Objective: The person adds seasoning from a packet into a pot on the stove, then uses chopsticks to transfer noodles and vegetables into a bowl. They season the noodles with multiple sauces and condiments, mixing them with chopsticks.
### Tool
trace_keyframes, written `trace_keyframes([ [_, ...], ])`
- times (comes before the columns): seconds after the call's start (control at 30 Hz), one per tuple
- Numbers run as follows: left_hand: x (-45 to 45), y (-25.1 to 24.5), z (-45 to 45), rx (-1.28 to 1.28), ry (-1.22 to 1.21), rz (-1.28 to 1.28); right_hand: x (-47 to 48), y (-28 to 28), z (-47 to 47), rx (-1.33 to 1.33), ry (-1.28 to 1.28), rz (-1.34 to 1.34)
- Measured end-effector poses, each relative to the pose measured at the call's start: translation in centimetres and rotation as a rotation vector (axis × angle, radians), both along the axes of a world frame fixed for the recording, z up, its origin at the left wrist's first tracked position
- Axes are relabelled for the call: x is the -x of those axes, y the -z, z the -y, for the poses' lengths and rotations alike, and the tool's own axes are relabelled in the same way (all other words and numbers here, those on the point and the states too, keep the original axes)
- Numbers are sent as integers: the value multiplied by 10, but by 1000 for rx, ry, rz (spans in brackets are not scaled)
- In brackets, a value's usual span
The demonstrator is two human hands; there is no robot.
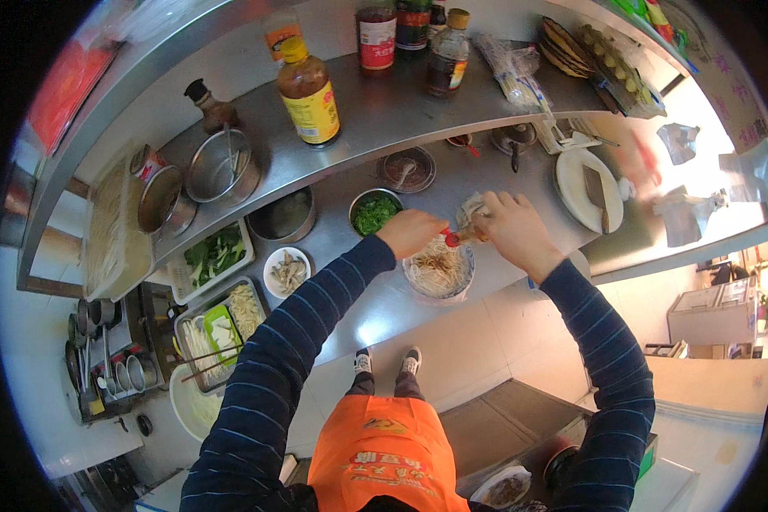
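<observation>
A bowl of pale noodles (440,272) with brown sauce on top sits near the counter's front edge, a thin plastic film about its rim. Above it my right hand (512,230) is closed around a small bottle (470,238), tipped so its red neck points left. My left hand (413,233) is at the red cap (447,234), its fingers together there; whether the cap is off the neck is too small to tell. Just left and behind stands a metal bowl of chopped greens (376,214). Crumpled clear plastic (472,208) lies behind the bottle.
A raised steel shelf (371,105) with sauce bottles crosses the back. At left are a white bowl of sliced mushrooms (287,272), a basket of leafy greens (216,256) and a tray with chopsticks (221,358). A cleaver (595,195) rests on a round board (566,173) at right.
</observation>
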State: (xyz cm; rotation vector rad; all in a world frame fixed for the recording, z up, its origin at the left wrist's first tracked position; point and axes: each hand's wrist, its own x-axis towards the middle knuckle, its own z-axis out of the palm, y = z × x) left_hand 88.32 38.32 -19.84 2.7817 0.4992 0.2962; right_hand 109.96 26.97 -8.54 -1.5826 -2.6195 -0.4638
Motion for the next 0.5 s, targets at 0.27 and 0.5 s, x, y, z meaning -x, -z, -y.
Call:
trace_keyframes([
  [0.27,-38,-17,4,125,21,-126,-14,149,80,199,455,-928],
  [0.5,-36,-47,81,202,-116,255,15,188,100,217,508,-1690],
])
